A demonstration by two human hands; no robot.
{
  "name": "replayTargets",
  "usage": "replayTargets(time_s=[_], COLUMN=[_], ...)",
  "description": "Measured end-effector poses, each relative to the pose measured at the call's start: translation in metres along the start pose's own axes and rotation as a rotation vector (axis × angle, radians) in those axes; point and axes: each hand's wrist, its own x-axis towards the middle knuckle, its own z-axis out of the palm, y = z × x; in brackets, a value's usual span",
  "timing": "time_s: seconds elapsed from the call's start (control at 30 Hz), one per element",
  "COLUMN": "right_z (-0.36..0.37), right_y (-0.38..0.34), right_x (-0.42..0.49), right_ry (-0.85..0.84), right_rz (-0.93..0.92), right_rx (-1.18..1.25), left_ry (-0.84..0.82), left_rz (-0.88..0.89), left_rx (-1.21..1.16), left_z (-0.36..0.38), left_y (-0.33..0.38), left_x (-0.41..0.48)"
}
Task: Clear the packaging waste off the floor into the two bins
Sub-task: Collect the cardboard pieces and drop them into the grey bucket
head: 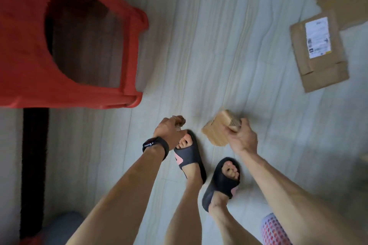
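Fingers (233, 129) of the right hand (242, 138) curl round a folded cardboard wad (216, 128), seemingly gathered for binning. The left hand (169, 132) pinches a small brown scrap (180, 121). The red bin (25, 61) stands at ten o'clock, and a flattened parcel (320, 69) lies at two o'clock.

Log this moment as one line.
left hand: holds scrap | right hand: grips cardboard wad | red bin: at left | labelled box: flat on floor
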Motion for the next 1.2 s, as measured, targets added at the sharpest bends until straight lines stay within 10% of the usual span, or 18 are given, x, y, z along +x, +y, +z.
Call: replayTargets(time_s=[0.47,1.2], right_z=[-0.102,0.192], right_y=[-0.086,-0.012], right_x=[-0.279,-0.600], right_ry=[-0.318,-0.497], right_rz=[-0.341,-0.722], right_rx=[-0.184,-0.473], left_ry=[0.299,0.684], left_rz=[-0.290,-0.594], left_rx=[-0.450,-0.979], left_z=[-0.036,0.091], left_y=[-0.063,-0.439], left_x=[-0.308,-0.550])
